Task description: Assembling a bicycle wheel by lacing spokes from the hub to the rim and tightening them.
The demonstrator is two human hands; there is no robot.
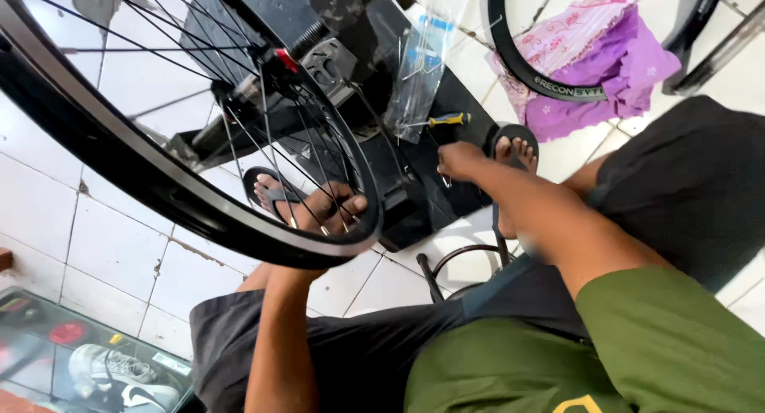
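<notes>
While gripping the black spoked bicycle wheel rim (239, 222) with left hand (335, 210), right hand (458, 159) pinching thin silver spoke (443, 176) near yellow-handled screwdriver (442, 120)

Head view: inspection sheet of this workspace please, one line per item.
Surface: white tiled floor, dark base plate of a stand on it.
Job's things: spoked bicycle wheel mounted in the stand.
Clutter: yellow-handled screwdriver, clear plastic bag, purple cloth, loose tyre.
Hands: left hand grips the wheel rim; right hand pinches a small metal piece near the base plate.
Cables: nothing seen.
Surroundings: glass case with shoes, sandalled feet either side of the stand.
</notes>
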